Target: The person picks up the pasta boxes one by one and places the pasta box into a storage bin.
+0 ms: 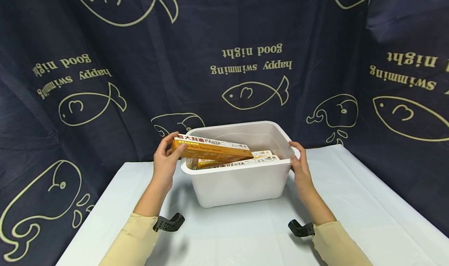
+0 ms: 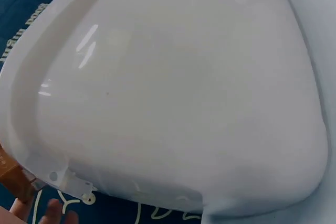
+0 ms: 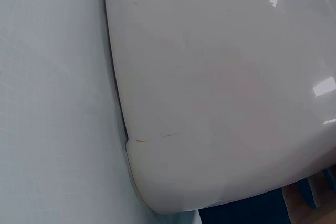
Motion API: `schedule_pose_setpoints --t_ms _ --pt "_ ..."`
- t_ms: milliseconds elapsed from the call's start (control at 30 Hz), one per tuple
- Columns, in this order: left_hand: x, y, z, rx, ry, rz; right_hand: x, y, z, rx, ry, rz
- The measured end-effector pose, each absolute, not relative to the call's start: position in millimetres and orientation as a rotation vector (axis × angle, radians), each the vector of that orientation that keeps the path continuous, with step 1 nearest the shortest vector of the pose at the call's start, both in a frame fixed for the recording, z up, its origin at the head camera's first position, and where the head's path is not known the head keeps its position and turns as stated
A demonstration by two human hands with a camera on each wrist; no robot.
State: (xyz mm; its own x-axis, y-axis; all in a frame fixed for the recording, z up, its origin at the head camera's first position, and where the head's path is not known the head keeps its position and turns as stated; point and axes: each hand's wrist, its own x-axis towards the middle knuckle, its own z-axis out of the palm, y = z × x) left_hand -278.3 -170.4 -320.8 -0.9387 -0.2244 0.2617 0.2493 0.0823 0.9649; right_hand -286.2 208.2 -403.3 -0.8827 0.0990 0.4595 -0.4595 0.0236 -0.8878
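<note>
My left hand [image 1: 165, 162] pinches the left end of an orange and white pasta box [image 1: 212, 151], thumb on its near face. The box lies slanted, its left end raised over the rim of a white plastic bin [image 1: 242, 186] and its right end down inside. More pasta boxes [image 1: 250, 162] lie in the bin under it. At the bin's right end, my right hand [image 1: 301, 168] grips the rim. The left wrist view shows mostly the bin's wall [image 2: 173, 98], with a corner of the box [image 2: 13, 177] at lower left. Bin wall [image 3: 226, 93] fills most of the right wrist view too.
The bin stands on a table with a pale cloth [image 1: 224, 231]. Behind it hangs a dark blue curtain [image 1: 196, 78] printed with fish, whales and upside-down lettering. A black wrist mount [image 1: 170, 222] sits by the left sleeve, another [image 1: 301, 229] by the right.
</note>
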Motion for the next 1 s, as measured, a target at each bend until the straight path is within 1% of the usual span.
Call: schedule_pose_setpoints --t_ms 167,500,700,833,1000 --pt "-286.2 -165.6 -322.5 -0.033 -2.045 -1.984 -285.3 209.1 -403.2 0.362 -1.898 1.92" --pt "-299.8 -158.6 -327.3 -0.145 -2.135 -2.023 -284.3 210.4 -403.3 0.352 -1.924 1.909" --pt "-304.9 -159.3 -323.0 -0.174 -2.213 -1.986 -285.4 211.3 -401.5 0.348 -1.947 1.9" --pt "-308.6 -160.0 -320.2 -0.142 -2.299 -1.948 -285.4 211.5 -401.9 0.342 -1.947 1.902" --pt "-309.6 -161.7 -319.9 -0.148 -2.465 -1.81 -284.8 212.0 -401.8 0.335 -1.95 1.907"
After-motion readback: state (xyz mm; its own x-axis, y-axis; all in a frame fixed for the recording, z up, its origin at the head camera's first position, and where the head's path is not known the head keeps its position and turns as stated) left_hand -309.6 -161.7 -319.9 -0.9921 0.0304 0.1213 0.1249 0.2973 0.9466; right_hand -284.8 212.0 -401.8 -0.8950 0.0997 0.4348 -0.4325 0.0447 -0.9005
